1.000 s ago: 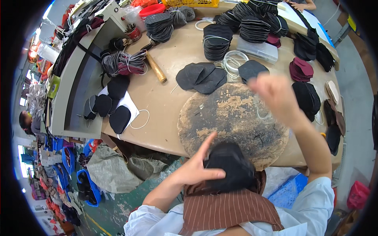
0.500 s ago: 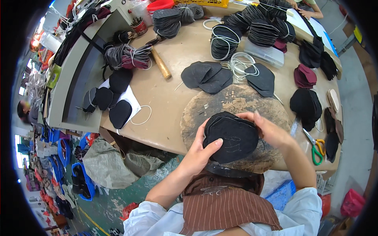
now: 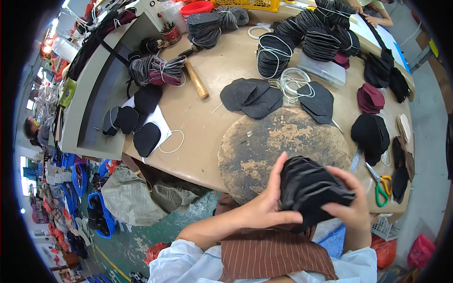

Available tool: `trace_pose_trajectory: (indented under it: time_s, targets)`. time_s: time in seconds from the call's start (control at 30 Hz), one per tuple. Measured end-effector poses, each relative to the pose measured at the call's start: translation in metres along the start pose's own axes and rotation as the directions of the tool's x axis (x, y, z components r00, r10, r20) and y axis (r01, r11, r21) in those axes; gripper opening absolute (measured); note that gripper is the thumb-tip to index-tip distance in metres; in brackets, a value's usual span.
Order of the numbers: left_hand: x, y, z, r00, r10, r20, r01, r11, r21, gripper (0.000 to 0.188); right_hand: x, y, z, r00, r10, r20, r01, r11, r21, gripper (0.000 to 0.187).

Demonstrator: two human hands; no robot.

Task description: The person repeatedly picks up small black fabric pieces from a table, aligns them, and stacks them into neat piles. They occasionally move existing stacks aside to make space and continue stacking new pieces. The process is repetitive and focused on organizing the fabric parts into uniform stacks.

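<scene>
Between my two hands is a thick stack of black fabric pieces (image 3: 314, 188), tilted so its layered edges show. My left hand (image 3: 271, 203) grips it from the left, thumb across the near side and fingers up along the far side. My right hand (image 3: 351, 203) is closed round its right end, slightly blurred. Just beyond the stack, a round worn wooden block (image 3: 250, 151) lies on the tan table (image 3: 188, 137). Loose dark fabric pieces (image 3: 252, 96) and a coil of white cord (image 3: 292, 85) lie at the block's far edge.
Scissors with green and orange handles (image 3: 380, 188) lie at the right near edge. A wooden-handled tool (image 3: 196, 80) rests at the left. Tied black stacks (image 3: 273, 54), a clear plastic box (image 3: 322, 68) and maroon pieces (image 3: 369, 98) stand beyond. Another person's hand (image 3: 373, 20) is at the far right.
The stack has come off the middle of the wooden block toward me and to the right. It has turned from lying face up to showing its edges, with both hands still on it.
</scene>
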State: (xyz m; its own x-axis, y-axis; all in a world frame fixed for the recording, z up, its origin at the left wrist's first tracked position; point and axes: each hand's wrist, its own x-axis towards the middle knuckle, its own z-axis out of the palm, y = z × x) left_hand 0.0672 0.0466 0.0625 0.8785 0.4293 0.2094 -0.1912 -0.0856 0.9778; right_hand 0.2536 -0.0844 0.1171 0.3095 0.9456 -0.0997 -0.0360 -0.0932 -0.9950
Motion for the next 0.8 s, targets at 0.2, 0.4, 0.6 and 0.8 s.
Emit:
trace_pose_trajectory:
  time_s: [0.2,0.4,0.6,0.8]
  targets:
    - [0.026,0.004,-0.047,0.996,0.050,-0.070,-0.011,0.882,0.471,0.085,0.011,0.013,-0.090,0.910,0.036,-0.413,0.083,0.961,0.265,0.061]
    - [0.056,-0.051,-0.116,0.865,0.248,-0.436,0.181,0.656,0.733,0.048,0.042,0.047,-0.099,0.922,0.226,-0.315,-0.267,0.959,-0.092,0.046]
    - [0.118,-0.084,-0.147,0.885,0.135,-0.445,0.346,0.448,0.824,0.051,0.040,0.050,-0.098,0.929,0.215,-0.300,-0.242,0.969,-0.056,0.045]
    - [0.138,-0.096,-0.165,0.951,0.105,-0.291,0.274,0.154,0.949,0.029,0.038,0.053,-0.098,0.920,0.221,-0.323,-0.252,0.966,-0.058,0.049]
